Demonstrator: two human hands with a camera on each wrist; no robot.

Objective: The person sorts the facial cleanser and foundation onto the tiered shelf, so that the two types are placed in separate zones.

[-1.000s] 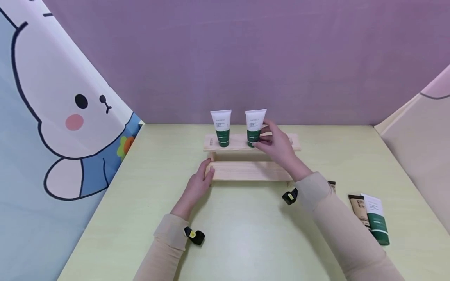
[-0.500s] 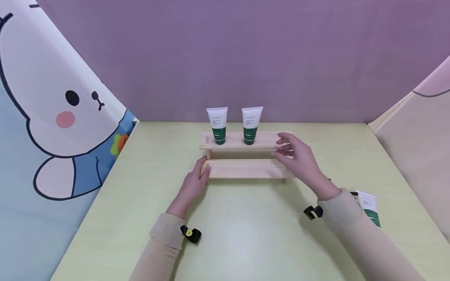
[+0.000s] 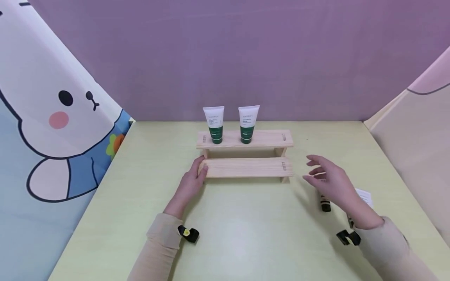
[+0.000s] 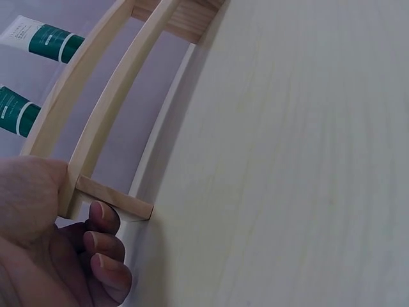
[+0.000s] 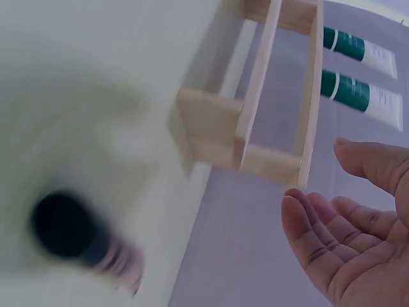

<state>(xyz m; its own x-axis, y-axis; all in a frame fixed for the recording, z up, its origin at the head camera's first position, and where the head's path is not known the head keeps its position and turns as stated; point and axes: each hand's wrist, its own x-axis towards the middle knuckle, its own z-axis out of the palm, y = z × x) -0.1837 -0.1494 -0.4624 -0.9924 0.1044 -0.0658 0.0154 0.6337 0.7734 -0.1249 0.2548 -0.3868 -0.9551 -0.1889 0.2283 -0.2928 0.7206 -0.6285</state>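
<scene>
A two-tier wooden rack stands on the table. Upright on its top tier are two white-and-green squeeze tubes, a left tube and a right tube. My left hand grips the left end of the lower tier, with the thumb over the board; in the left wrist view the fingers curl by the end leg. My right hand is in the air right of the rack, fingers apart and holding nothing. Partly behind it lies a black-capped brown tube, blurred in the right wrist view.
Near my right wrist, a white tube lies on the table, mostly hidden by the forearm, with a dark tube beside it. A purple backdrop rises behind, and a cartoon-printed cloth hangs at the left.
My right hand has let go of the right tube on the top tier and moved right and toward me. My left hand keeps its grip on the rack. The head view has shifted slightly.
</scene>
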